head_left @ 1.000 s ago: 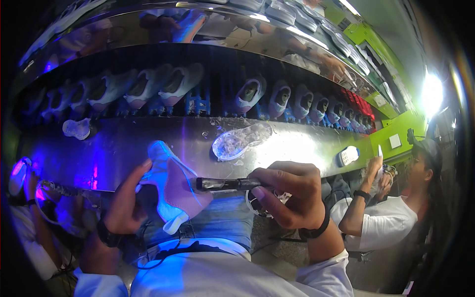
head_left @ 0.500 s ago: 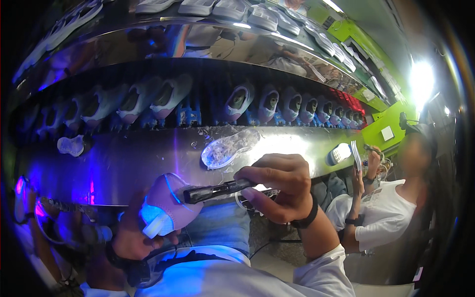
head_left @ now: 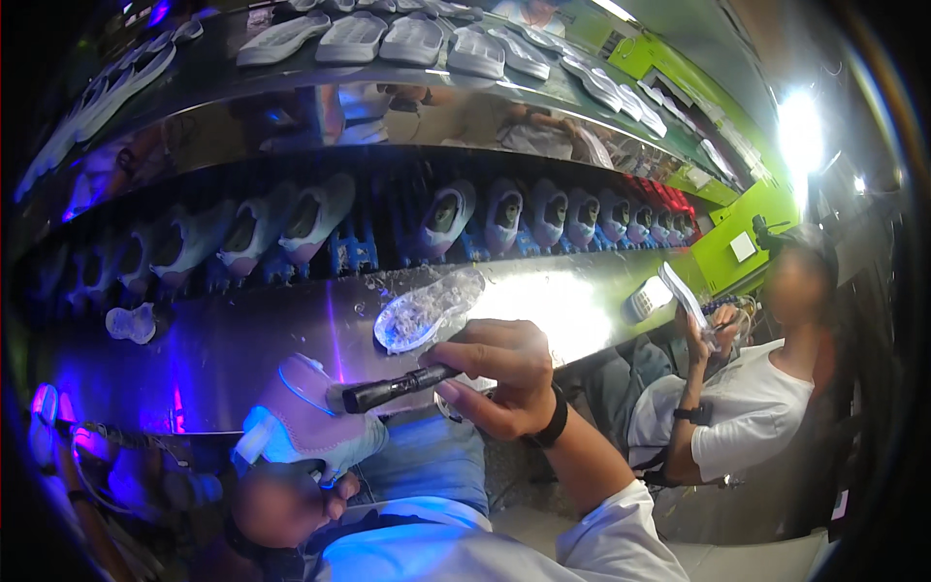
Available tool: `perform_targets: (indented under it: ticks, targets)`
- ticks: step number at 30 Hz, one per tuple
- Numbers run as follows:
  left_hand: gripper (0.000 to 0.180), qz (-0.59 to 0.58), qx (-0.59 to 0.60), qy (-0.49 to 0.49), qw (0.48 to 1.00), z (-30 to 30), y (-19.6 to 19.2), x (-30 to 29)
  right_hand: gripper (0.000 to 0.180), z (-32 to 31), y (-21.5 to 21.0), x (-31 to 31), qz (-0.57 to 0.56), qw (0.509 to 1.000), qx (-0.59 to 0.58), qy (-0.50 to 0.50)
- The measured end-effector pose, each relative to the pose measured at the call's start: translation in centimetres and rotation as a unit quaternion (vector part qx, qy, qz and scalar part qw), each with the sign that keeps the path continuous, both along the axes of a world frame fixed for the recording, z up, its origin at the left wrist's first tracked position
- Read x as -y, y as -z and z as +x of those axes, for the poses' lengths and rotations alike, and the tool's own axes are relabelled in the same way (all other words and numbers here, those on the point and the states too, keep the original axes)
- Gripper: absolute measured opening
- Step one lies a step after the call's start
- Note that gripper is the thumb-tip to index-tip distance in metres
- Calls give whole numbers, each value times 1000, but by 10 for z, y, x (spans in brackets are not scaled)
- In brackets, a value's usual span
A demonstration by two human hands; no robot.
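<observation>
White shoe (head_left: 305,427), blk torch (head_left: 393,388)

A shoe factory line: rows of white shoe uppers (head_left: 441,215) along a steel conveyor bench (head_left: 252,349).

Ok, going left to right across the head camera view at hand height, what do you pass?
Left hand → white shoe upper → black torch → right hand → co-worker in a white shirt.
</observation>
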State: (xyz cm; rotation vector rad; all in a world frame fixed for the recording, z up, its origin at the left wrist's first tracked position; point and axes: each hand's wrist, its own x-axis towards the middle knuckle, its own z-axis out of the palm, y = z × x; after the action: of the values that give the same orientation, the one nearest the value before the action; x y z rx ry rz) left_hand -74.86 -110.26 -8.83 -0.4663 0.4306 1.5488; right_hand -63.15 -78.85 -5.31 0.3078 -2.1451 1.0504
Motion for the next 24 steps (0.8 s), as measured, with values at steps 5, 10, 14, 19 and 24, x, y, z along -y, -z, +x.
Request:
perform_targets:
  ticks: [5,10,14,19,24]
  targets:
    - [60,15,16,1,1000,2,-2,-4,29,1,14,4,-37,999,0,-7]
    - [60,44,20,3,999,7,-3,-8,27,3,36,12,-94,996,6,-4]
    - [59,41,8,-3,999,12,-8,-12,27,10,59,16,-127,991,49,-1]
    - [55,27,-78,-5,997,8,16,-4,23,23,75,23,-158,982,100,39]
    - [48,-56,-271,52,959,-20,53,-6,21,17,77,32,-294,944,150,8]
